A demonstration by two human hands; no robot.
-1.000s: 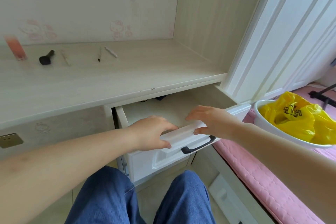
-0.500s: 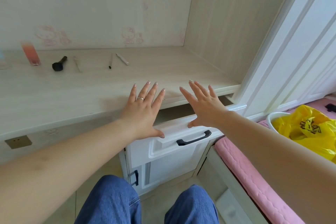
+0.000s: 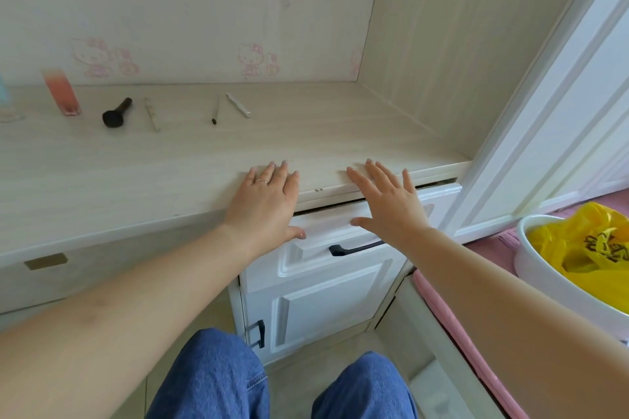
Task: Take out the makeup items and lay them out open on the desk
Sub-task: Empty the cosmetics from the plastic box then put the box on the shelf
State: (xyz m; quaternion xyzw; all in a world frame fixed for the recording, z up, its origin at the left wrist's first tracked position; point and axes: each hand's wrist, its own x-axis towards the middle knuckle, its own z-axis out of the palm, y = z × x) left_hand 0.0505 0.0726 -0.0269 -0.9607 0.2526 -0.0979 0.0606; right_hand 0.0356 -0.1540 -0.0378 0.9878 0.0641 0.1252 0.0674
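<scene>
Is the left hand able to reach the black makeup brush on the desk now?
Probably yes. The left hand lies open at the desk edge, holding nothing, and bare desktop lies between it and the black makeup brush.

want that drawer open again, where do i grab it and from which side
Grip the black bar handle on the drawer front. It runs sideways and stands off the panel, so hook a hand's fingers behind it from underneath, at the exposed left half, and pull straight toward you.

We've got both palms flat on the white drawer (image 3: 326,245) front, left hand (image 3: 263,209) and right hand (image 3: 391,206), fingers spread over the desk (image 3: 170,163) edge; makeup brush (image 3: 115,112) sits farther back.
</scene>
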